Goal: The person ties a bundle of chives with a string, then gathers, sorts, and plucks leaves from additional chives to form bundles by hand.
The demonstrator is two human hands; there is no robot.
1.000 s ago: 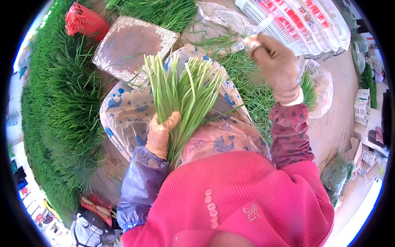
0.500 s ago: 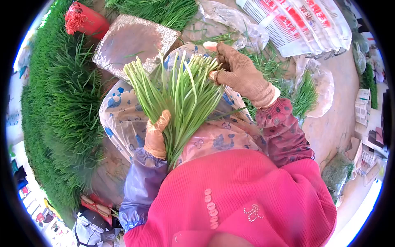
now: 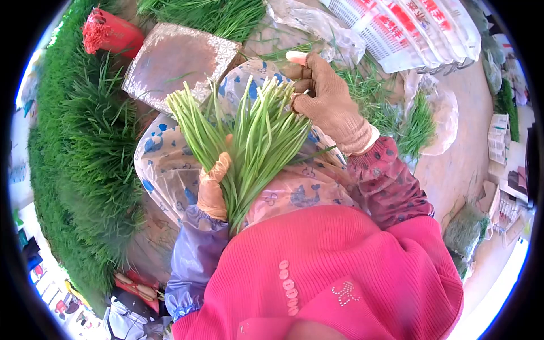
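Fingers (image 3: 297,72) curled and parted, our right hand (image 3: 334,110) touches the green bunch (image 3: 252,136) at its fanned edge. Our left hand (image 3: 213,187) wraps it over our lap (image 3: 306,195); floor (image 3: 473,136) stretches beyond the plastic bag (image 3: 445,122).

The one view looks from the person's head, forward and steeply down, through a wide round lens with dark edges. The pink sweater (image 3: 340,249) is nearest, at lower middle; the green stalks (image 3: 258,133) sit close, mid-frame; the white crates (image 3: 405,34) lie farther off, upper right.
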